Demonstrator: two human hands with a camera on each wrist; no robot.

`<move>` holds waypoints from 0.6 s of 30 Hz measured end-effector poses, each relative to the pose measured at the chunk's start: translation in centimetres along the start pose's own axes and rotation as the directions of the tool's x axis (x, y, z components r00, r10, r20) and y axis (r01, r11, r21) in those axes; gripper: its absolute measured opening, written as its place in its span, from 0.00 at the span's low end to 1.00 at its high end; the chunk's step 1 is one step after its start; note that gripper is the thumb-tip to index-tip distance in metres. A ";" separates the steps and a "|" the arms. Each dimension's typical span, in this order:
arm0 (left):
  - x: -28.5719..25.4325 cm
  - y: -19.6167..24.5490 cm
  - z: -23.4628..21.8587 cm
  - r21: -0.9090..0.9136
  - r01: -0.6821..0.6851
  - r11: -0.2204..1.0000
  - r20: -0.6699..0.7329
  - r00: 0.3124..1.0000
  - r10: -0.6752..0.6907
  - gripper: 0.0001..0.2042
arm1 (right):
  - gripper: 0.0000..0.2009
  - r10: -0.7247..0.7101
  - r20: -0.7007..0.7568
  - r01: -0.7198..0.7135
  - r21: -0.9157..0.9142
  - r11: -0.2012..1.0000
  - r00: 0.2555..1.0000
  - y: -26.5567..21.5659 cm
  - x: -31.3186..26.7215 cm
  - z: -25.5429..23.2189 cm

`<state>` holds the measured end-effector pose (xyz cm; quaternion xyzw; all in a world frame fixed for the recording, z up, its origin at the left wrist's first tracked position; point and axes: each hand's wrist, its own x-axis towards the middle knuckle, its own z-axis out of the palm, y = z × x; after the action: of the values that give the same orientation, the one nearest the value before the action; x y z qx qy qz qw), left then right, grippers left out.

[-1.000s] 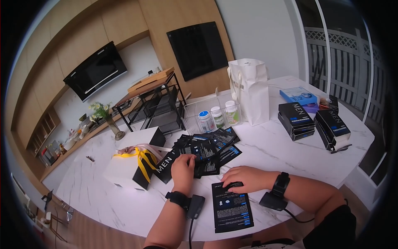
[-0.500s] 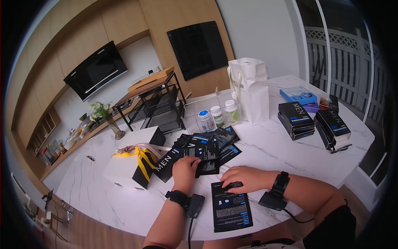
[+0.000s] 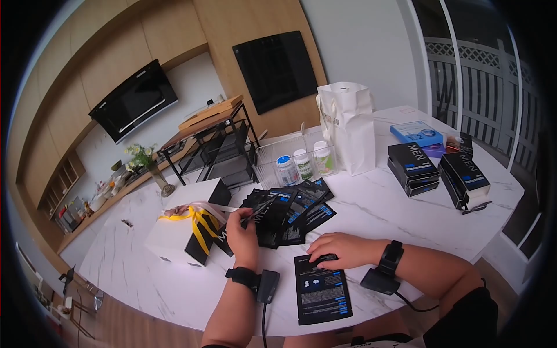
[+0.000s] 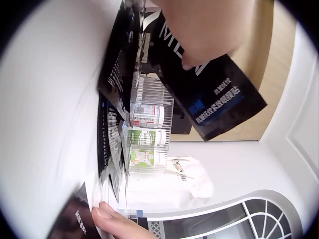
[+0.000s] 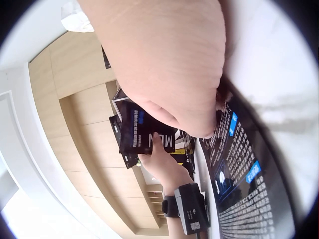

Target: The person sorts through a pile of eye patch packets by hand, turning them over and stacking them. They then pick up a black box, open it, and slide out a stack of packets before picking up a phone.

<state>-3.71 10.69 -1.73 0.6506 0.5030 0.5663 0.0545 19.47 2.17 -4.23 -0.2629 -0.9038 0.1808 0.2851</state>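
My left hand [image 3: 241, 236] pinches a black MEN sachet [image 4: 214, 99], raised and tilted above the loose pile of black sachets [image 3: 293, 213]. In the right wrist view the left hand [image 5: 162, 167] has its thumb across the face of that raised sachet [image 5: 144, 130]. My right hand [image 3: 342, 250] rests, fingers extended, on the top end of a separate black sachet [image 3: 322, 293], which lies flat near the table's front edge with its printed text up.
A white box [image 3: 180, 232] with yellow ribbon stands left of the pile. Behind are a clear basket [image 3: 264, 168] with bottles and a white paper bag [image 3: 355, 136]. Black MEN boxes [image 3: 413, 165] and a blue box [image 3: 416, 133] sit at the right.
My left hand has lifted a sachet off the pile and moved slightly left with it. The right hand has stayed on the flat sachet.
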 end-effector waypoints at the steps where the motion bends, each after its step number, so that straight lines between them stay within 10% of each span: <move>1: 0.2 -0.1 -0.2 -0.012 -0.142 0.990 0.000 0.990 0.142 0.06 | 0.10 0.002 -0.004 -0.002 -0.003 1.000 1.000 0.0 0.0 0.0; 6: -0.3 1.8 -0.4 -0.055 -0.470 0.881 0.004 0.882 0.471 0.08 | 0.10 0.362 -0.331 -0.219 0.397 0.891 0.871 0.4 0.2 0.5; 11: -1.6 3.5 0.0 -0.317 -0.447 0.836 0.124 0.854 0.504 0.06 | 0.16 0.557 -0.296 -0.118 0.800 0.589 0.776 0.4 -0.2 -1.1; 13: -1.8 4.0 0.1 -0.388 -0.500 0.774 0.282 0.736 0.616 0.08 | 0.17 0.558 -0.194 -0.061 0.912 0.405 0.807 -0.6 0.0 -1.6; 18: -3.4 5.9 0.3 -0.468 -0.488 0.737 0.373 0.647 0.665 0.11 | 0.10 0.632 -0.314 -0.052 0.870 0.490 0.709 -0.5 0.5 -0.7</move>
<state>0.53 5.59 -0.40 0.8862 0.1309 0.4311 0.1080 19.37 2.15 -3.22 -0.3302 -0.4966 0.5364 0.5972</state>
